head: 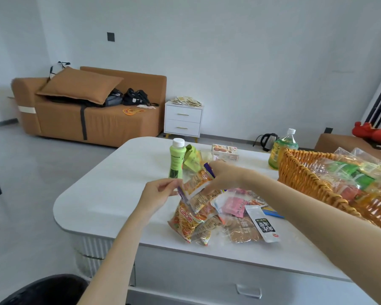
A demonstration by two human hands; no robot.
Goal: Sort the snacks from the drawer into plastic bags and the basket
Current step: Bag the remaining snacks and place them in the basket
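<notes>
The left hand point(161, 192) pinches the rim of the clear plastic bag point(186, 221) on the table point(110, 186); the right hand point(224, 178) grips orange snack packets point(199, 183) at its mouth. They look light, crinkly and slippery, best held by their sealed ends; the basket point(301, 175) stands to the right

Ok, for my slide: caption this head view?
Left hand pinches a clear bag; right hand grips orange snack packets.
</notes>
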